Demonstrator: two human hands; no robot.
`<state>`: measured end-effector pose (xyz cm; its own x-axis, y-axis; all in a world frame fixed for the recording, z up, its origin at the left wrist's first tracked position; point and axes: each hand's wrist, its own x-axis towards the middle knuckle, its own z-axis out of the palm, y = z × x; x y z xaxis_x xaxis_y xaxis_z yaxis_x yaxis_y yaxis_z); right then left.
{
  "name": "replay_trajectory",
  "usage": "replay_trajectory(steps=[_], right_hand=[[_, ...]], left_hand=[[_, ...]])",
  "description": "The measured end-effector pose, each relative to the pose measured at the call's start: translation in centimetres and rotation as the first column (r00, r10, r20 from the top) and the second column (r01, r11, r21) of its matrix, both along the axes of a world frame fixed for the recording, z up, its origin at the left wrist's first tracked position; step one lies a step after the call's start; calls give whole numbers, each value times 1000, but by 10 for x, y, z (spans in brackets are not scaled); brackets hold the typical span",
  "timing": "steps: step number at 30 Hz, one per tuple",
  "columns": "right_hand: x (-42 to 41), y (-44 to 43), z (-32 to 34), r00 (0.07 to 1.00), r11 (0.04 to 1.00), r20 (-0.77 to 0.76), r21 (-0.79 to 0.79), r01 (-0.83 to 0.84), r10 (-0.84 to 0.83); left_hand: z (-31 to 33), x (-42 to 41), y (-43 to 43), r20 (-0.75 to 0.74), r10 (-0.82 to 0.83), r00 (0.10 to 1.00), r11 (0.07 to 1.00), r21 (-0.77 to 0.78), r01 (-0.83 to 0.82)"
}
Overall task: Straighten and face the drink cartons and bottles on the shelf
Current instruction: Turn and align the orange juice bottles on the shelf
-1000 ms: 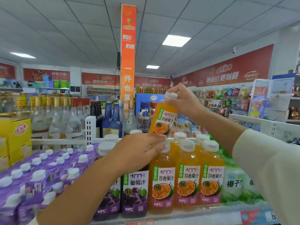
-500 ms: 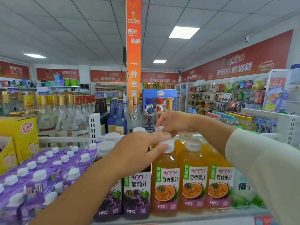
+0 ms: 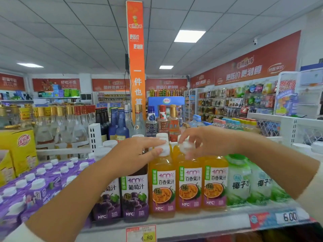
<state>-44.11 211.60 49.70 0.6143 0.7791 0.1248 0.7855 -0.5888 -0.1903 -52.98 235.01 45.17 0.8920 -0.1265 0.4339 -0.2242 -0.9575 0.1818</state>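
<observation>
At far left, purple cartons (image 3: 43, 180) stand in rows on the shelf (image 3: 192, 222). My left hand (image 3: 132, 154) reaches over the grape juice bottles (image 3: 135, 198) and pinches the white cap of the first orange juice bottle (image 3: 163, 189) at the shelf front. Just beside it, my right hand (image 3: 206, 142) curls its fingers round the cap of the second orange bottle (image 3: 189, 186). Coconut bottles (image 3: 239, 180) stand rightmost.

Both forearms reach in from the near edge, converging at centre. Left hand (image 3: 138, 154): palm down, thumb and forefinger pinching a white cap (image 3: 165, 149). Right hand (image 3: 208, 142): wrist arched, fingertips (image 3: 187, 155) curled down round the neighbouring cap (image 3: 185, 145). Hands near each other, not touching.
</observation>
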Motion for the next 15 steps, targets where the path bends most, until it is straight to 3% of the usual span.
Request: replay_trajectory(steps=[8,12,15], right_hand=[[-16,-10,-22,997,903,-3,424,-67,75],[-46,-34,-12,984,674,65,721,-160,164],[-60,-55,-18,969,497,11,857,-136,246]], left_hand=[[4,-8,-7,33,31,999,1000,2,-31],[-5,-19,-26,230,43,972,999,13,-47],[-27,-41,-61,327,8,945,975,-210,65]])
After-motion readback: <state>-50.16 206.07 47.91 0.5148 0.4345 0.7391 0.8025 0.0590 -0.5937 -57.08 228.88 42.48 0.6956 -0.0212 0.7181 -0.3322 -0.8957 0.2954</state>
